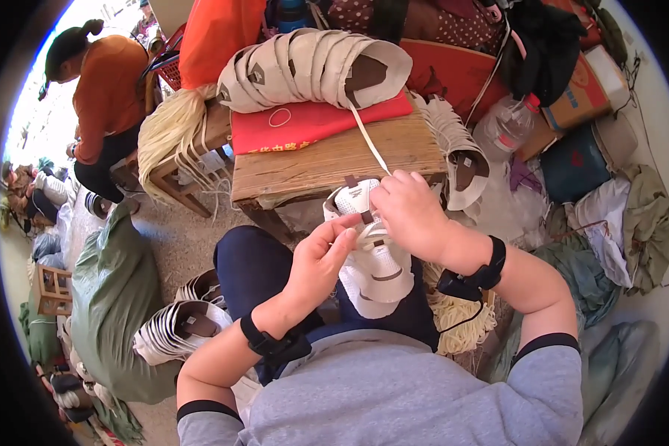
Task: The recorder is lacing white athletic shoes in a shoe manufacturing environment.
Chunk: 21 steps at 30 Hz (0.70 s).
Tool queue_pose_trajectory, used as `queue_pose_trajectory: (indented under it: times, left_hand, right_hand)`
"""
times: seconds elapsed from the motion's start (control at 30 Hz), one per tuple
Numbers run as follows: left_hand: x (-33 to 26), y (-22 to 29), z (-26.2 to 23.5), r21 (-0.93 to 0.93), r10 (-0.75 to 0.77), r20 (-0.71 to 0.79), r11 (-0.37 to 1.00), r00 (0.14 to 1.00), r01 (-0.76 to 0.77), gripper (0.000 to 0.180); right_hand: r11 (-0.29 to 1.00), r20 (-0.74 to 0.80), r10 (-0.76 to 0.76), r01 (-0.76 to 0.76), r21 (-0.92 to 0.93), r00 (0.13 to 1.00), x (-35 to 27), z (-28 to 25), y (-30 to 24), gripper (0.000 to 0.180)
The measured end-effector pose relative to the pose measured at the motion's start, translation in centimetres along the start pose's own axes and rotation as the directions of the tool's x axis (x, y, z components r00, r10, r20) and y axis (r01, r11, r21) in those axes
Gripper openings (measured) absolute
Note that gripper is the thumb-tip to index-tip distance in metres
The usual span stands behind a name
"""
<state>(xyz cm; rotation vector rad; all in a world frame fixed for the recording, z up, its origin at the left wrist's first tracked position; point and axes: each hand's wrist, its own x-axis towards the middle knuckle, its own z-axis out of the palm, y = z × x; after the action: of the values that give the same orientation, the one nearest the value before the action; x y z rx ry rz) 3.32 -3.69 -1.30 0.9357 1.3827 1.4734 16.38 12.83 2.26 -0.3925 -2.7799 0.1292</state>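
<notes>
A white and beige shoe upper (379, 286) with brown trim rests on my lap, between my knees and the wooden bench. My left hand (311, 266) is closed, thumb and forefinger pinching the upper's edge by the eyelets. Bent over the tongue, my right hand (412, 215) has its fingers closed on a cream shoelace (369, 139). That lace stretches from my right hand up to the bench, beside a nested row of similar uppers (293, 70). Exactly where the lace passes through the eyelets is hidden behind my fingers.
The wooden bench (342, 167) with a red cloth (312, 128) stands before me. Cream laces (172, 132) hang at its left; more laces (459, 327) lie by my right leg. Nested uppers (172, 327) sit at lower left, near a green sack (111, 297). Another person (111, 82) sits far left.
</notes>
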Motion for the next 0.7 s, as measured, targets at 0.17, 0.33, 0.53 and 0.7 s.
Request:
queue_pose_trajectory:
  times: [0.17, 0.33, 0.53, 0.7]
  left_hand:
    - [-0.3, 0.2, 0.0, -0.022, 0.003, 0.009, 1.0, 1.0, -0.002, 0.034]
    - [-0.3, 0.2, 0.0, 0.006, 0.022, 0.006, 1.0, 1.0, -0.022, 0.032]
    - [-0.5, -0.7, -0.8, 0.128, 0.192, -0.162, 0.977, 0.968, -0.173, 0.025]
    - [-0.2, 0.4, -1.5, 0.04, 0.194, -0.289, 0.981, 0.937, -0.191, 0.023]
  right_hand:
    - [0.946, 0.176, 0.132, -0.177, 0.271, 0.976, 0.4, -0.6, 1.0, 0.007]
    - [0.955, 0.197, 0.105, -0.154, 0.253, 0.975, 0.5, -0.4, 0.0, 0.009]
    - [0.981, 0.045, 0.045, -0.053, 0.189, 0.998, 0.3, 0.5, -0.9, 0.025]
    - [0.989, -0.083, -0.136, 0.14, 0.047, 0.987, 1.4, 0.1, -1.7, 0.016]
